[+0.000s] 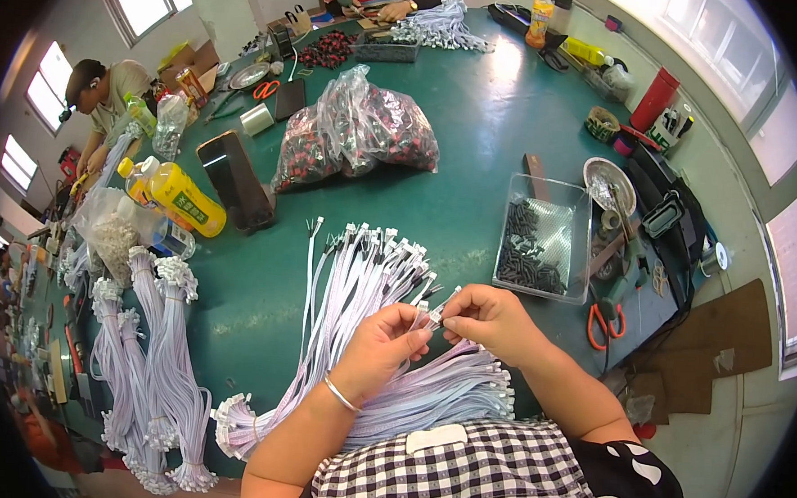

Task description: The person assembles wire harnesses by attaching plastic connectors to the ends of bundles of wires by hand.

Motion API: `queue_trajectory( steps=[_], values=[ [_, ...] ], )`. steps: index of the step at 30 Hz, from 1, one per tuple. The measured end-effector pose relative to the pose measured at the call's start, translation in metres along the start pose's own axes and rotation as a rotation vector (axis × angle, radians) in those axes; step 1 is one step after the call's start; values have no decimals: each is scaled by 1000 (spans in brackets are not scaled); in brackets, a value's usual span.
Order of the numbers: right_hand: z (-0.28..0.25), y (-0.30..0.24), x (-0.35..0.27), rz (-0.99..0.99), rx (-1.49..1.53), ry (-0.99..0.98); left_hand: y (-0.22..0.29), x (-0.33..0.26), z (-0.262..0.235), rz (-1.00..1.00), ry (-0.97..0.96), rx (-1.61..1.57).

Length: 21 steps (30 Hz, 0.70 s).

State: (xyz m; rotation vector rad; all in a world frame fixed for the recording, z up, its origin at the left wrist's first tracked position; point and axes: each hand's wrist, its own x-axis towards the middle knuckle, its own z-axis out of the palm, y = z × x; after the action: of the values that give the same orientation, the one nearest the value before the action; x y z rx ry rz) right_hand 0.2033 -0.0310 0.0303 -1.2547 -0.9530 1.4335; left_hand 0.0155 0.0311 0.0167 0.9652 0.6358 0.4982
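Note:
Both my hands meet over the near part of the green table. My left hand, with a bracelet on its wrist, pinches a thin cable just below its end. My right hand pinches at the small white connector of that cable, fingertips close to the left ones. Beyond the left hand a loose fan of white flat cables spreads out, with connectors at the far ends. Another pile of white cables lies under my forearms, against the checked apron. What exactly sits between the right fingertips is too small to tell.
A clear tray with small black pieces stands right of my hands. Tied cable bundles hang at the left edge. Farther off are a bag of red-black parts, a phone, yellow bottles and orange-handled scissors. Two people work beyond.

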Motion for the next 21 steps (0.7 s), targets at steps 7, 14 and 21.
queue_trajectory(
  steps=[7, 14, 21],
  values=[
    [-5, 8, -1, 7, -12, -99, 6, -1, -5, -41, -129, 65],
    [-2, 7, 1, 14, -58, -194, 7, -2, -1, 8, -66, 167],
    [0, -5, 7, 69, -51, -225, -1, 1, -1, 27, -9, 209]
  ],
)
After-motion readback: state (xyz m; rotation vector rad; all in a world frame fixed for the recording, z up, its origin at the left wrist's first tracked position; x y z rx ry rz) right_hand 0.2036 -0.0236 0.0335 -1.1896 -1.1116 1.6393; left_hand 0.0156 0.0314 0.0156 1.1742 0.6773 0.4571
